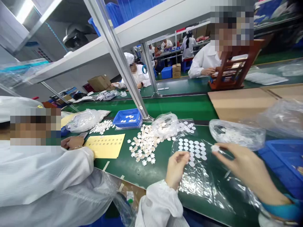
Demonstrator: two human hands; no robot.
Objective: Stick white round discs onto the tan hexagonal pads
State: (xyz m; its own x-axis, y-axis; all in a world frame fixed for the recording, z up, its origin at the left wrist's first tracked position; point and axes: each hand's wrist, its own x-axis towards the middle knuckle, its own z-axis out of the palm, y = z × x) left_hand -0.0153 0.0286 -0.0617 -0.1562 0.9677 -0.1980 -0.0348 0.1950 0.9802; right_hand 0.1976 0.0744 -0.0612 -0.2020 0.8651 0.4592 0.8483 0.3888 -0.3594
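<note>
My right hand [246,167] pinches a small white round piece [215,148] above the right edge of a clear plastic sheet [201,186]. On that sheet, white round stickers [197,147] lie in rows. My left hand [176,167] is at the lower left of the rows, thumb and forefinger pressed together; whatever may be between them is too small to make out. Left of it, a loose pile of small whitish pieces [145,142] spreads over the green table [132,171]. A clear bag of similar pieces [165,124] rests against the pile.
A blue tray [127,119] stands behind the pile, a blue bin [284,167] at the right. A filled plastic bag [236,135] lies behind my right hand. At left, a person in white [42,179] sits by a yellow sheet [105,145]. A metal post [127,69] rises behind the table.
</note>
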